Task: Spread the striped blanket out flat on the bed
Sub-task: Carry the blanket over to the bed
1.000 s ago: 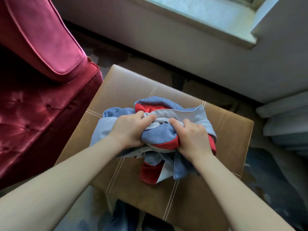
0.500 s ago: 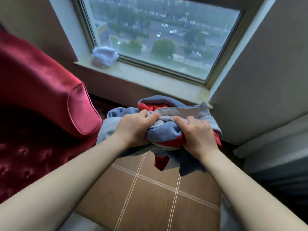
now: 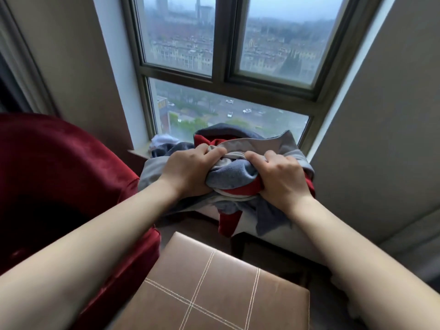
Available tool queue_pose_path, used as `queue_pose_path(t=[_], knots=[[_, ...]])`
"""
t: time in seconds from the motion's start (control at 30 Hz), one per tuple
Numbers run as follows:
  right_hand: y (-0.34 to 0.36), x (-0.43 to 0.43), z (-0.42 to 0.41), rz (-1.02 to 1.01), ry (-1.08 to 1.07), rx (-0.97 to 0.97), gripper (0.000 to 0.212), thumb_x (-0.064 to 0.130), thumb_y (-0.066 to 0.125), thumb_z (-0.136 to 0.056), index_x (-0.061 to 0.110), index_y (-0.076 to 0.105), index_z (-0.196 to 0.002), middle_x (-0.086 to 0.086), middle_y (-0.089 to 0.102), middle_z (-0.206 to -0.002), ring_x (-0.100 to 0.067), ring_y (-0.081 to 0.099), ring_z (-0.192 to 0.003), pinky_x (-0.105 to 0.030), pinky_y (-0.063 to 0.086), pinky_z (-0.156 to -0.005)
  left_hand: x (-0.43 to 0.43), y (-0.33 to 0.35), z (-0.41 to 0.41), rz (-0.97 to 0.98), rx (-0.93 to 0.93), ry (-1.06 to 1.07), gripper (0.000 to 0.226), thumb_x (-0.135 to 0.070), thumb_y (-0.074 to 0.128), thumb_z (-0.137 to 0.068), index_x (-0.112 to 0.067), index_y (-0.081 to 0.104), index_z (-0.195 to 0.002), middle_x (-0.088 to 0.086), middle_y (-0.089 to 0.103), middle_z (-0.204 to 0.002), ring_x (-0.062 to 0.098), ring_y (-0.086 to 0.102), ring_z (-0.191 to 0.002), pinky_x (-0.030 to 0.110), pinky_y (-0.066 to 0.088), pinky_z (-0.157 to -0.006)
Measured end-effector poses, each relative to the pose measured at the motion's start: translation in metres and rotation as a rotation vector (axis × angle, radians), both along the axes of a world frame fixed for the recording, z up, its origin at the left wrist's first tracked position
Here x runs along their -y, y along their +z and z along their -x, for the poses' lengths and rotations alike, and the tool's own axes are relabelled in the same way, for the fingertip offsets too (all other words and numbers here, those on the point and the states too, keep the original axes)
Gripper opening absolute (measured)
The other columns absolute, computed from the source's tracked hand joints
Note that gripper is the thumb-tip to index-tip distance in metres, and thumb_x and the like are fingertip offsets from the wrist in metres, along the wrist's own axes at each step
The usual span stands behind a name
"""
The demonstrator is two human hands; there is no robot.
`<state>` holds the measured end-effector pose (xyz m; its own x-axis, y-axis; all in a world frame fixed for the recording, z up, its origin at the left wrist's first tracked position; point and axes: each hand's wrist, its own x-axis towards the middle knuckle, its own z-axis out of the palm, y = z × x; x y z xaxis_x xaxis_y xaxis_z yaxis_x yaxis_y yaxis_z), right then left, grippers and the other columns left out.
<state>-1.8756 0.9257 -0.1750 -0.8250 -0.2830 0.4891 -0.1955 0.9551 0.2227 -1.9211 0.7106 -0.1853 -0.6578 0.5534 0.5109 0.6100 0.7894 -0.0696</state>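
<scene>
Red-velvet armchair (image 3: 71,182) just left of left grip (image 3: 190,172). Clenched tight into bunched striped blanket (image 3: 233,179), held aloft between both, likewise right grip (image 3: 283,179). Seems soft, light, floppy; likely wants re-taking at an edge or corners. No bed in view.

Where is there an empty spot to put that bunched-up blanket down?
The brown stool top, beside the red armchair, is bare all over. The dim floor strip between stool and window wall looks free. The windowsill is crowded: a white cloth sits at its left end, and the blanket, gripped by the left hand and right hand, hides the rest.
</scene>
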Motion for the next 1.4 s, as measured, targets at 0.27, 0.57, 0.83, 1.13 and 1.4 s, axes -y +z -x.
queue_pose_path(t=[0.27,0.57,0.83,1.13,1.4], knots=[[0.058,0.011,-0.001,-0.020,0.094,-0.114,0.054,0.014,0.068,-0.064,0.021,0.058,-0.116,-0.011,0.059,-0.077,-0.033,0.061,-0.064,-0.039,0.048,-0.059,0.018,0.064,-0.021,-0.009,-0.132,0.087,0.068,-0.055,0.068,-0.066,-0.024,0.054,-0.125,0.007,0.064,-0.096,0.033,0.066,-0.072,0.038,0.052,-0.051],[0.092,0.062,0.000,-0.036,0.270,-0.136,0.054,0.022,0.067,-0.068,0.024,0.054,-0.121,-0.010,0.060,-0.083,-0.033,0.063,-0.071,-0.039,0.047,-0.064,0.068,0.094,-0.061,-0.013,-0.212,0.275,0.071,-0.059,0.065,-0.065,-0.021,0.054,-0.125,0.009,0.065,-0.096,0.035,0.067,-0.070,0.040,0.051,-0.052],[0.109,0.179,-0.026,0.039,0.530,-0.140,0.058,0.020,0.071,-0.064,0.023,0.057,-0.121,-0.011,0.061,-0.082,-0.033,0.062,-0.069,-0.039,0.047,-0.064,0.170,0.116,-0.139,0.057,-0.215,0.601,0.068,-0.056,0.069,-0.065,-0.024,0.055,-0.124,0.009,0.065,-0.093,0.033,0.066,-0.067,0.037,0.048,-0.050],[0.132,0.325,-0.087,0.057,0.826,-0.153,0.060,0.025,0.065,-0.072,0.028,0.048,-0.129,-0.010,0.062,-0.097,-0.034,0.063,-0.080,-0.040,0.047,-0.074,0.285,0.138,-0.260,0.100,-0.242,0.922,0.067,-0.056,0.071,-0.068,-0.023,0.056,-0.124,0.009,0.065,-0.093,0.034,0.066,-0.065,0.038,0.048,-0.050],[0.149,0.445,-0.187,0.051,1.071,-0.173,0.060,0.028,0.066,-0.074,0.027,0.047,-0.131,-0.010,0.062,-0.098,-0.034,0.062,-0.080,-0.040,0.045,-0.073,0.375,0.150,-0.399,0.146,-0.253,1.157,0.069,-0.053,0.066,-0.069,-0.023,0.051,-0.129,0.007,0.064,-0.095,0.034,0.066,-0.070,0.038,0.049,-0.049]])
